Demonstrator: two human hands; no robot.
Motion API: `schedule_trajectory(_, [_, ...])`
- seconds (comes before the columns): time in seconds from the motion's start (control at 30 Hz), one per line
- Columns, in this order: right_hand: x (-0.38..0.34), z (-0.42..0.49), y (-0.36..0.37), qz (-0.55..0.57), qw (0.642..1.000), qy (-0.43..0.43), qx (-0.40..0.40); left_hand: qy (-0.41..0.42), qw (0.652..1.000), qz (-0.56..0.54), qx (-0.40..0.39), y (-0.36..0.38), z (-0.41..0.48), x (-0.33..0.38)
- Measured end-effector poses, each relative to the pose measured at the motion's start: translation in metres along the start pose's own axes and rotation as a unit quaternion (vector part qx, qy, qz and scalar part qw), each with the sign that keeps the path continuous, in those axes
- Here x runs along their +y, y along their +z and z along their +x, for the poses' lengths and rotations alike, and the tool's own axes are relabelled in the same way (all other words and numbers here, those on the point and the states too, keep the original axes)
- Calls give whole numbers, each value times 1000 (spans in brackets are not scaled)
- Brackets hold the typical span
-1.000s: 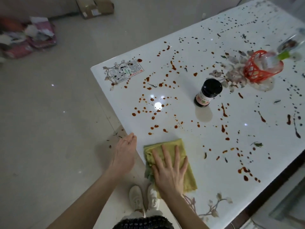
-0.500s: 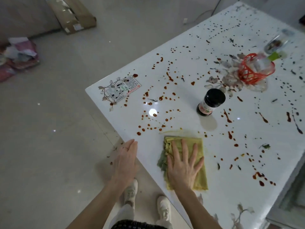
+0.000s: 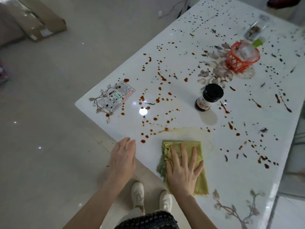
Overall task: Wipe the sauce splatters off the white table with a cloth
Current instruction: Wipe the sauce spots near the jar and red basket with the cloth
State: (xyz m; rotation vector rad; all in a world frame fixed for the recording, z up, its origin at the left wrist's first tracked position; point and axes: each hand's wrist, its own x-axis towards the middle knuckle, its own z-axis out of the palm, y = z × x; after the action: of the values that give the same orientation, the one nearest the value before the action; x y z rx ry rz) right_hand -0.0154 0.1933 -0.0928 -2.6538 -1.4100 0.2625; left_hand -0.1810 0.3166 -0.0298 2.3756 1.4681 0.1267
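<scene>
One cloth (image 3: 202,180) lies under the right grip (image 3: 181,174), spread flat; the left grip (image 3: 123,158), held straight, sits at the bench (image 3: 231,172) edge; one jar (image 3: 209,98).

The glossy white bench (image 3: 239,179) ran out past the right and top edges, so its far end went unseen. The right hand (image 3: 181,172), spread flat, hid the middle of the folded yellow-green cloth (image 3: 200,182). Whether the left hand (image 3: 123,157) touched the bench's edge could not be told. The 2 forearms were cut off at the bottom edge. Print on the white rectangular sticker (image 3: 116,96) was too small to read, as was the label of the black-capped dark glass jar (image 3: 208,100). The clear green-capped bottle (image 3: 247,50) in the red plastic mesh basket (image 3: 241,63) was blurred. The brown cardboard box (image 3: 41,19) was clipped by the top edge, and 1 dark shape (image 3: 279,3) at the top right could not be identified.
</scene>
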Motion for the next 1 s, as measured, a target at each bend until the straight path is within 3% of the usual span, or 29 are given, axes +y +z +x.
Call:
schedule_trajectory(0.13, [5, 28, -6, -38, 994, -101, -7, 10, 1000, 10, 0, -2, 10, -5])
schedule_trajectory(0.33, [43, 33, -9, -7, 999, 49, -1, 17, 999, 32, 14, -1, 20, -4])
schedule_trajectory(0.53, [33, 25, -12, -26, 991, -128, -7, 8, 999, 29, -26, 0, 28, 0])
schedule_trajectory(0.73, [39, 43, -19, 23, 997, -64, 23, -32, 998, 24, -49, 0, 20, 2])
schedule_trajectory(0.9, [-8, 18, -6, 27, 970, -242, 20, -41, 998, -6, -40, 3, 14, -9])
schedule_trajectory(1.0, [-44, 46, -3, 28, 958, -285, 2, -32, 999, -21, -23, 1, 17, -16])
